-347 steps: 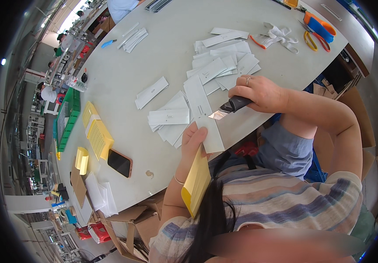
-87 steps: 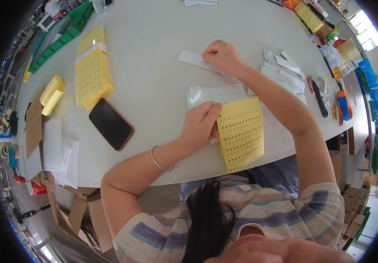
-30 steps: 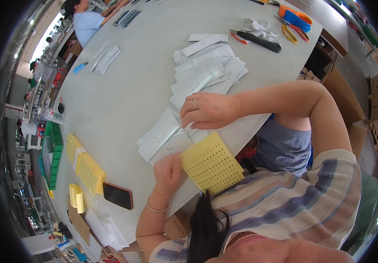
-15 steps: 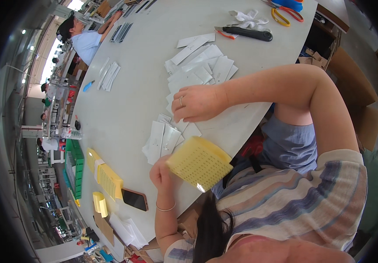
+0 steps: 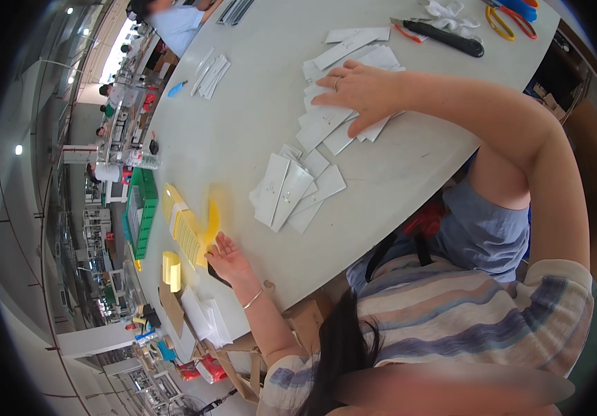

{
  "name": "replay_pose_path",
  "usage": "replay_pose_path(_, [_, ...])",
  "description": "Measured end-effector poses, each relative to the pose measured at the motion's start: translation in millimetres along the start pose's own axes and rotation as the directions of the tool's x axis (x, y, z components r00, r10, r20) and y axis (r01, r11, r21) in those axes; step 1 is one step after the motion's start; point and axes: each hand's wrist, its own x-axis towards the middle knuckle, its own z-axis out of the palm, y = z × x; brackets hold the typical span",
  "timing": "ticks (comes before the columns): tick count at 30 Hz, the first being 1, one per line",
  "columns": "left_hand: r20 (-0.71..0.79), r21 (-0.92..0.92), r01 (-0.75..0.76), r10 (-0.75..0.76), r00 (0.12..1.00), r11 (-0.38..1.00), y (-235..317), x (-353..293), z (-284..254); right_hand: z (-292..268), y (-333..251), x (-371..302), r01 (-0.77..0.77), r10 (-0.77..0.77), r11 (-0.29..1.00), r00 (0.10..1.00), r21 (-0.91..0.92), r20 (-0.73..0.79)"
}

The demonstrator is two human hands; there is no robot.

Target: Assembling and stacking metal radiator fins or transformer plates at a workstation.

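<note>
My right hand, a ring on one finger, lies palm down with fingers spread on the larger heap of flat white pieces. A smaller fanned pile of white pieces sits nearer to me. At the left, my left hand has its palm turned up and its fingers curled at the lower end of a yellow label sheet. That sheet is seen nearly edge-on and smeared by motion. Right beside it lies a banded yellow stack of printed sheets. A dark phone is mostly hidden under my left hand.
A black utility knife, scissors and white gloves lie at the far right. Along the left edge are a green crate, a yellow roll and white papers. Another person sits at the far left.
My left hand has swung the yellow label sheet away from my lap to the left, beside the banded stack. My right hand has moved farther out onto the larger white heap and spread its fingers.
</note>
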Motion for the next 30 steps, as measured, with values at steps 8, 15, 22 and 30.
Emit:
replay_pose_path(8, [0.645, 0.577, -0.645, 0.205, 0.736, 0.5, -40, -86, 28, 4, 7, 1, -0.082, 0.098, 0.992, 0.979, -0.097, 0.181])
replay_pose_path(15, [0.931, 0.161, -0.969, -0.298, 0.213, -0.189, -56, -102, 86, 11, -4, 3, -0.065, 0.092, 0.962, 0.992, -0.266, 0.089])
replay_pose_path(22, [0.798, 0.22, -0.952, -0.522, 0.302, -0.213, -58, -85, 110, 18, -8, 2, -0.085, 0.106, 0.953, 0.993, -0.29, 0.056])
replay_pose_path(30, [0.754, 0.275, -0.95, -0.58, 0.307, -0.146, -59, -71, 124, 26, 0, 2, -0.102, 0.104, 0.923, 0.994, -0.37, -0.016])
